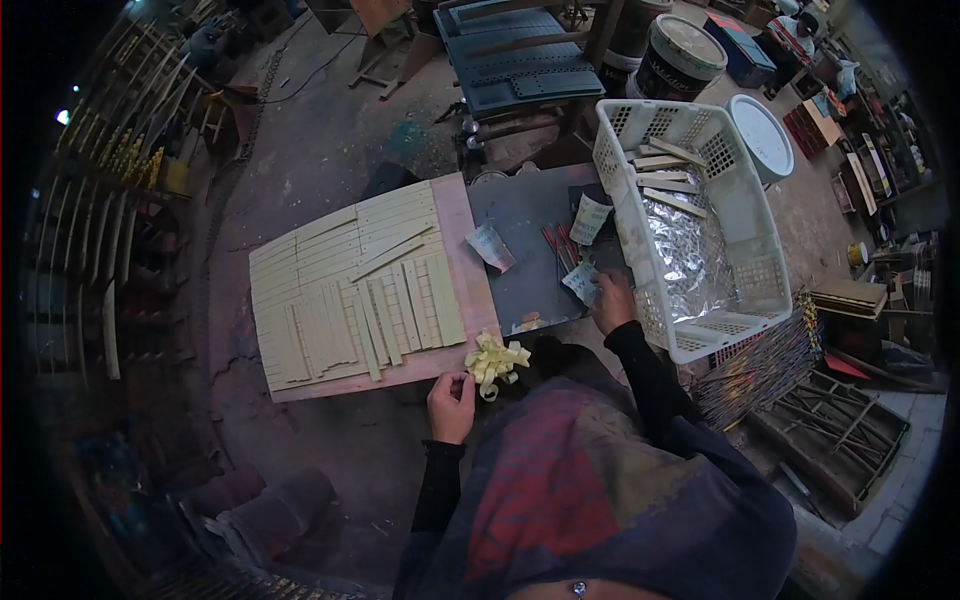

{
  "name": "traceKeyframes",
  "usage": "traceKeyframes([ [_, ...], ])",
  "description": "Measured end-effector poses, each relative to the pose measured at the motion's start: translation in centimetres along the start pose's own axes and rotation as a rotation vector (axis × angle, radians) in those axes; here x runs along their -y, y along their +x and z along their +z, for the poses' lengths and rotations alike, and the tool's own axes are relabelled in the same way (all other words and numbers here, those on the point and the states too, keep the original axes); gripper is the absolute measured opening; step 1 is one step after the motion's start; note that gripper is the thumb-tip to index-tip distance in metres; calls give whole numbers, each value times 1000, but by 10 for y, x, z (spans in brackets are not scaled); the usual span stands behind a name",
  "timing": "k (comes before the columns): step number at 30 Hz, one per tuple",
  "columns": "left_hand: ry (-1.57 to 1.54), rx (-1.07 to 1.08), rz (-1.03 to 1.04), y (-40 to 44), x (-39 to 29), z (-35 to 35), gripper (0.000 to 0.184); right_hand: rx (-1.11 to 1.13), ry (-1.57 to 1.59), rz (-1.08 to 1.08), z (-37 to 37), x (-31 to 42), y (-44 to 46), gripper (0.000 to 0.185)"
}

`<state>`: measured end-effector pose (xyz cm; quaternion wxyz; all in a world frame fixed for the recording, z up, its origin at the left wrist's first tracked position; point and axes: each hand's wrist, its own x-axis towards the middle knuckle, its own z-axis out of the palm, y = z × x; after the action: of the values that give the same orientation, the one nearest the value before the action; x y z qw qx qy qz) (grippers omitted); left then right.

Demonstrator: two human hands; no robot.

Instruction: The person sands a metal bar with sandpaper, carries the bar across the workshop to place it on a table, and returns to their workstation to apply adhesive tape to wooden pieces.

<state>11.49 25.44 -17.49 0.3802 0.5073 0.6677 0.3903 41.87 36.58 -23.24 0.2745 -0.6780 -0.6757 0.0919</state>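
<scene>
My left hand is closed in a pinch at the near edge of the pink board. What its fingertips hold, if anything, is too small to make out. Just right of it sits a bunch of pale yellow curled strips. My right hand has its fingers closed at the edge of a pale printed packet on the dark board. Two similar packets, a left one and a far one, lie near several red pens. Flat wooden slats cover much of the pink board.
A white plastic crate with a foil-like lining and several wood pieces stands at the right. Beyond are a paint bucket and a blue metal rack. A bundle of thin rods lies at lower right. Another person is at far right.
</scene>
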Motion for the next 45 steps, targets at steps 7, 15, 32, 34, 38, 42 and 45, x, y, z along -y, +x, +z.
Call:
traceKeyframes([
  [7, -3, -19, -64, -8, 5, -4, 12, -34, 223, 5, -8, -2, 14, 28],
  [15, -25, -45, -71, -13, 7, -17, 13, -205, 30, 78, -7, 34, 80, 40],
  [32, 26, -327, -141, -59, 36, -63, 20, 5, 224, -156, 90, 97, 71, 12],
  [34, 11, -356, -140, -67, 47, -65, 19, -110, 208, -158, 70, 102, 78, 12],
  [38, -80, -383, -191, -74, 52, -66, 16, -16, 259, -213, 83, 122, 77, 17],
  [42, -62, -315, -170, -72, 48, -69, 15, 413, 352, -141, 117, 182, 55, 38],
  [45, -52, -310, -192, -72, 39, -76, 15, 408, 230, -100, 120, 204, 45, 52],
])
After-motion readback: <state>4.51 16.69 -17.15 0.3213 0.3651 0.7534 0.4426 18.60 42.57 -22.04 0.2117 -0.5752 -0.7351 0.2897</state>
